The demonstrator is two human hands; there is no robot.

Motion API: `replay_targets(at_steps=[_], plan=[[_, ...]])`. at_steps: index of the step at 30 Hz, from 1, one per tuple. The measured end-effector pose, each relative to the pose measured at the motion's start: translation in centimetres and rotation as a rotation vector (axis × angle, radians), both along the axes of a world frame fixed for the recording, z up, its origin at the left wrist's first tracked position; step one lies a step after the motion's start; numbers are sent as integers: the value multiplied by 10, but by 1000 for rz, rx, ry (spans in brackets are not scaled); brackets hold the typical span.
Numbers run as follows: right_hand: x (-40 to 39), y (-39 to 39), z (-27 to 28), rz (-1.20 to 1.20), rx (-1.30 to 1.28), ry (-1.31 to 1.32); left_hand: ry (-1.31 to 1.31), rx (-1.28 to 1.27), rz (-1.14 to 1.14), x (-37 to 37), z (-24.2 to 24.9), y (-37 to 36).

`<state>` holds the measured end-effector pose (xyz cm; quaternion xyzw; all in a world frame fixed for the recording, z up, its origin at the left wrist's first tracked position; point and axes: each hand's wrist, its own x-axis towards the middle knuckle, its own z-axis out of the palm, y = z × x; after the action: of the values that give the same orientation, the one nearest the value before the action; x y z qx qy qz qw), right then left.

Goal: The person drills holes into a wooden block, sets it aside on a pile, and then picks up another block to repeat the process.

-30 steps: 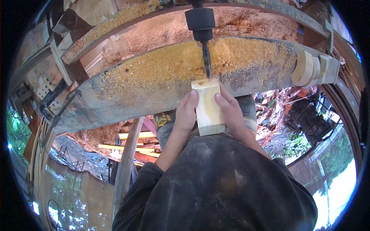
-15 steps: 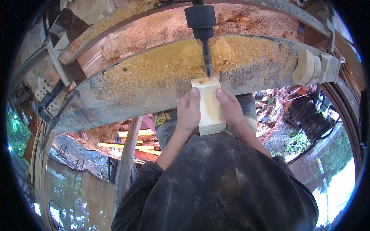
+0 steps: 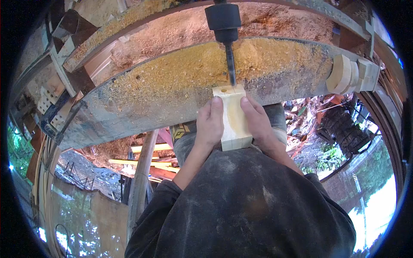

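Between my two hands is a pale wooden block [image 3: 234, 114], its far end resting at the near edge of the sawdust-covered work table [image 3: 129, 112]. My left hand [image 3: 210, 122] grips its left side, thumb along the top edge. On the right side my right hand [image 3: 258, 120] presses in the same way, fingers wrapped round. One round hole shows in the far end face of the block. Right beside that hole, the drill bit [image 3: 231, 64] meets the same face, hanging from a black chuck [image 3: 223, 21].
Several cut wooden pieces [image 3: 344, 75] stand at the table's right end. A drilled board [image 3: 49, 103] is at the far left. Below the table lie yellow wood strips [image 3: 146, 163] and a slanted post [image 3: 142, 180]. Yellow sawdust coats the tabletop around the bit.
Almost nothing differs. Both hands keep their hold on the block, and the bit stays at its far end; the view has shifted very slightly.
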<state>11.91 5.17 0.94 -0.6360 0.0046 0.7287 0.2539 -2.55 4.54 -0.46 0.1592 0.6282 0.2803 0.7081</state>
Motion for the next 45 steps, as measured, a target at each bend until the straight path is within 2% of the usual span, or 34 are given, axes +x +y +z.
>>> replay_targets(at_steps=[5,12,45], plan=[[-2,7,6,39,-19,-71,13,3,-24,-1,-3,-2],[2,0,-5,48,0,-38,-4,-28,-20,0,3,5],[-3,16,7,-11,48,65,-25,-42,15,0,6,12]])
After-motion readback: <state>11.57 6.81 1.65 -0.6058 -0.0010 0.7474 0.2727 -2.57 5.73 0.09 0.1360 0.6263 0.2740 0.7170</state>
